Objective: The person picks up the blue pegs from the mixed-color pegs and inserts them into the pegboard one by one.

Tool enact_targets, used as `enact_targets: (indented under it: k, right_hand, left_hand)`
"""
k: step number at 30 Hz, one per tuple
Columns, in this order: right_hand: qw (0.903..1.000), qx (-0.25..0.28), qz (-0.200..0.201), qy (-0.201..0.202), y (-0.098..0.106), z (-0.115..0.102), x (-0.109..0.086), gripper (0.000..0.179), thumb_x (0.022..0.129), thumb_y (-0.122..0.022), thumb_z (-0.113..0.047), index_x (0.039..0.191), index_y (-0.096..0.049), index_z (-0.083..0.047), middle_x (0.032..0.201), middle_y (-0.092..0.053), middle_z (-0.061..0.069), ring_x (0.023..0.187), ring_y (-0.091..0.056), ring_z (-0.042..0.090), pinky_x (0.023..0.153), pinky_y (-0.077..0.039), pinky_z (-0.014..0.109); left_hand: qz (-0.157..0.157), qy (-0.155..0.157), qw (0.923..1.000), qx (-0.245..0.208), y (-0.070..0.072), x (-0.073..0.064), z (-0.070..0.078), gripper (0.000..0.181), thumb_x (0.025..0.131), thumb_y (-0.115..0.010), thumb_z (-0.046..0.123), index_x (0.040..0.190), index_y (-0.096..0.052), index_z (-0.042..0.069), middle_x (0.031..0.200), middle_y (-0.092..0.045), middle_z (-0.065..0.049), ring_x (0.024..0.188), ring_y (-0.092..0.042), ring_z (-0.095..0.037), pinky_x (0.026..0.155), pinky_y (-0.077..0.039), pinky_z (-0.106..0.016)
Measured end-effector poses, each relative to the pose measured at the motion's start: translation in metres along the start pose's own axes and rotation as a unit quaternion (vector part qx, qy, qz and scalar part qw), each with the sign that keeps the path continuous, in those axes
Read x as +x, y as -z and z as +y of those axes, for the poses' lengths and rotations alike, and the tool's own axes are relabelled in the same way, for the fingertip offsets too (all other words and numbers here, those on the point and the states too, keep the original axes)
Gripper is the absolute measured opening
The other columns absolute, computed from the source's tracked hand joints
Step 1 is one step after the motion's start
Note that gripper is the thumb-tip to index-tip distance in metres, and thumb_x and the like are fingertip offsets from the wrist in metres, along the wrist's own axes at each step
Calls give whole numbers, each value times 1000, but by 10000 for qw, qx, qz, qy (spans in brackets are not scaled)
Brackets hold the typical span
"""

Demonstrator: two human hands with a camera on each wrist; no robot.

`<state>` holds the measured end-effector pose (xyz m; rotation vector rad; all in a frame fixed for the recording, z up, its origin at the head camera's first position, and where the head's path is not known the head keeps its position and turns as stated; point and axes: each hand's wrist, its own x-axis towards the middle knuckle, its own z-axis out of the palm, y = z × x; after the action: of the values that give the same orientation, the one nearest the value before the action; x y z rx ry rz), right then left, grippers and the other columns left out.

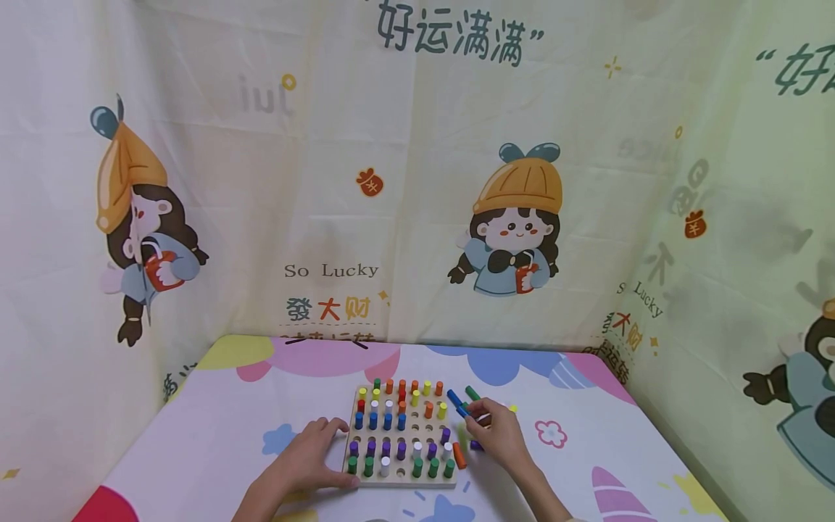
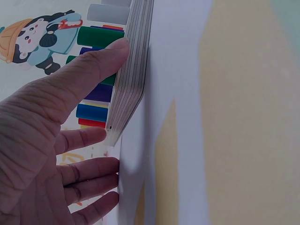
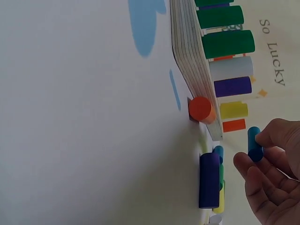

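Note:
A wooden pegboard (image 1: 404, 484) lies on the table, with rows of coloured pegs standing in it and several bare holes toward its right side. My left hand (image 1: 306, 457) is at its front left corner. The thumb touches the front edge near a green peg (image 2: 99, 36), while the other fingers extend along the left side. Just off the board's right side, my right hand (image 1: 501, 435) pinches a blue peg (image 3: 254, 144) between thumb and fingers, raised above the table.
Loose pegs lie right of the board: an orange peg (image 1: 459, 455) against its side, a purple peg (image 3: 209, 180), a blue peg (image 1: 454, 396) and a green peg (image 1: 472, 393). My right hand partly covers others. A printed curtain (image 1: 417, 217) hangs behind the patterned table (image 1: 215, 442).

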<state>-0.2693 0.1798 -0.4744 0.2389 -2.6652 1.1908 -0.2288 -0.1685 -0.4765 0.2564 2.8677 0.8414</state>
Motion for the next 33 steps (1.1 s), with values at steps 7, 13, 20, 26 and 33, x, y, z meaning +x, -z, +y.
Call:
enact_targets:
  k: [7,13,20,26,33]
  right_hand:
    - [9999,44,-78,114,-1,-6,-1,13,88,-76,-7,99,-70,-4,91,-69,3,77,-65,14,62,-54,21]
    - [9996,119,-173,179,-2,-12,-1,13,89,-76,-8,101,-71,-5,91,-70,3,78,-66,14,62,-55,22]
    - [9995,75,-280,129,-3,-19,-2,13,90,-76,-10,102,-71,-7,95,-70,3,81,-67,15,66,-58,25]
    - [9991,112,-340,219,-5,-24,-2,12,91,-76,-10,102,-71,-8,95,-70,2,80,-66,14,65,-58,23]
    - [9983,104,-400,419,-9,-27,1,11,91,-75,-10,101,-72,-10,93,-69,0,78,-66,12,68,-56,20]
  left_hand:
    - [24,-44,10000,17,0,0,-1,80,62,-93,58,122,-61,16,114,-59,-8,102,-53,-28,97,-49,-65]
    - [25,-60,10000,-9,-1,0,-2,80,62,-93,59,122,-61,17,115,-59,-9,102,-53,-28,97,-49,-65]
    - [-14,-3,10000,-19,-1,1,-2,80,62,-93,59,123,-61,17,114,-59,-9,102,-53,-28,97,-49,-65]
    - [16,-32,10000,-12,0,0,-1,81,62,-93,59,123,-61,16,113,-59,-9,100,-53,-28,96,-50,-64]
    - [66,-159,9998,-21,0,-1,-3,82,62,-92,60,123,-61,15,113,-59,-9,100,-54,-27,95,-50,-63]
